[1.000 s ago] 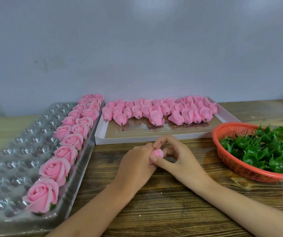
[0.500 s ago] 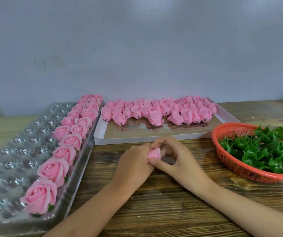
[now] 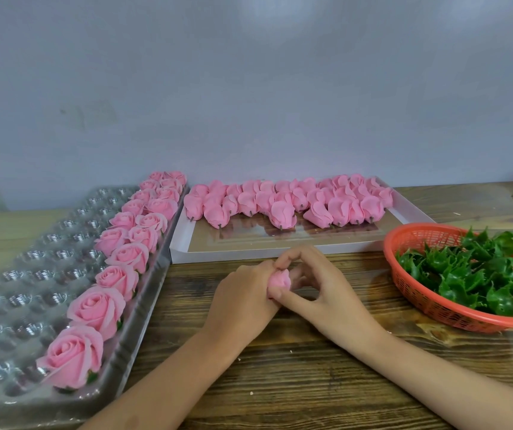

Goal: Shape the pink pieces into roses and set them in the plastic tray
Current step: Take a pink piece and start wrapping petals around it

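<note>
Just in front of the white box (image 3: 249, 254), low over the wooden table (image 3: 311, 367), both hands meet around one pink piece (image 3: 280, 279). The left hand (image 3: 242, 293) curls its fingers round it from the side, I think to keep it steady. The right hand (image 3: 320, 287) pinches it between thumb and forefinger, probably to bend a petal outward. The piece looks soft, matte and thin-layered. Inside the box the unshaped pink pieces (image 3: 280, 203) lie along the far side, closed buds with short dark stems. Left of the box stands the plastic tray (image 3: 32, 274), clear and shiny, with round cups. The finished roses (image 3: 97, 308) fill its side nearest the box, likely to keep the reach short. Right of the box a red mesh basket (image 3: 419, 302) holds glossy, toothed green leaves (image 3: 472, 271).
</note>
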`<state>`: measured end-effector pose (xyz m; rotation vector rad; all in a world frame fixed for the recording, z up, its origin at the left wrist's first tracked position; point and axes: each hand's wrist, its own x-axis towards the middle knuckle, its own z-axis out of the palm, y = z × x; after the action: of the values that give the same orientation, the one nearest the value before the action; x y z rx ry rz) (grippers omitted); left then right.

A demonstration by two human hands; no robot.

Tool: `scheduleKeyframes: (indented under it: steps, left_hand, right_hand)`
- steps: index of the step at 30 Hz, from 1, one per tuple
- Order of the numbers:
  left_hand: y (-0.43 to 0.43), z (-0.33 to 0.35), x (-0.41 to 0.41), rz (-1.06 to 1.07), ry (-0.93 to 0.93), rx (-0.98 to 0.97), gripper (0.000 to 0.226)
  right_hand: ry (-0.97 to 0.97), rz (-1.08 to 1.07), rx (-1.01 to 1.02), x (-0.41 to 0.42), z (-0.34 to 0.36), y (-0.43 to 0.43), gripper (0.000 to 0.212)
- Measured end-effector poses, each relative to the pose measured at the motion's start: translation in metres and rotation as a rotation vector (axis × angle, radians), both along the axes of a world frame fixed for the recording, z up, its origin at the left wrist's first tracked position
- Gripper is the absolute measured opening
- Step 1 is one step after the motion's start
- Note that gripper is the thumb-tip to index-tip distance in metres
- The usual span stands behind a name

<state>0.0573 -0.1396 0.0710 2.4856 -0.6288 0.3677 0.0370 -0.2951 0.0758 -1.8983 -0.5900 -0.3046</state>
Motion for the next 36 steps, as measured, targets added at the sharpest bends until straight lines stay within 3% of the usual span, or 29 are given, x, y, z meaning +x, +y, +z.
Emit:
scheduleKeyframes:
  steps: [5,10,13,16,20,23,25,28,30,33,36]
  left_hand:
    - [-0.002,-0.001,-0.001,0.005,-0.03,0.03,0.017]
    - [-0.002,0.001,-0.003,-0.005,-0.08,0.053,0.012]
    - [0.0,0.004,-0.004,-0.023,-0.024,0.029,0.004]
    - [0.0,0.007,-0.003,-0.07,0.105,-0.015,0.01]
    - [0.002,0.007,-0.001,-0.1,0.245,-0.091,0.012]
    - [0.002,0.005,0.001,-0.089,0.24,-0.085,0.013]
    - [0.001,0.004,0.002,-0.043,0.218,-0.16,0.008]
    - [0.001,0.002,0.005,0.05,0.176,-0.327,0.035]
    - [0.003,0.002,0.007,0.109,0.198,-0.422,0.043]
    - [0.005,0.002,0.011,0.191,0.262,-0.545,0.037]
    - [0.005,0.002,0.012,0.217,0.314,-0.592,0.031]
  right_hand:
    - [0.012,0.012,-0.019,0.0,0.001,0.0,0.018]
    - [-0.132,0.023,-0.129,-0.001,0.001,-0.002,0.013]
    - [-0.252,0.019,-0.269,-0.004,0.004,-0.003,0.011]
    - [-0.378,0.032,-0.471,-0.007,0.006,-0.007,0.001]
    - [-0.472,0.097,-0.672,-0.01,0.015,-0.013,0.01]
    - [-0.545,0.074,-0.869,-0.016,0.033,-0.013,0.023]
    - [-0.534,0.051,-0.916,-0.016,0.053,-0.014,0.02]
    - [-0.411,-0.133,-0.926,-0.013,0.085,-0.026,0.023]
    - [-0.259,-0.304,-0.922,-0.007,0.105,-0.054,0.014]
    - [-0.075,-0.439,-1.015,0.003,0.123,-0.11,0.009]
    - [0.253,-0.349,-1.13,0.014,0.124,-0.159,0.027]
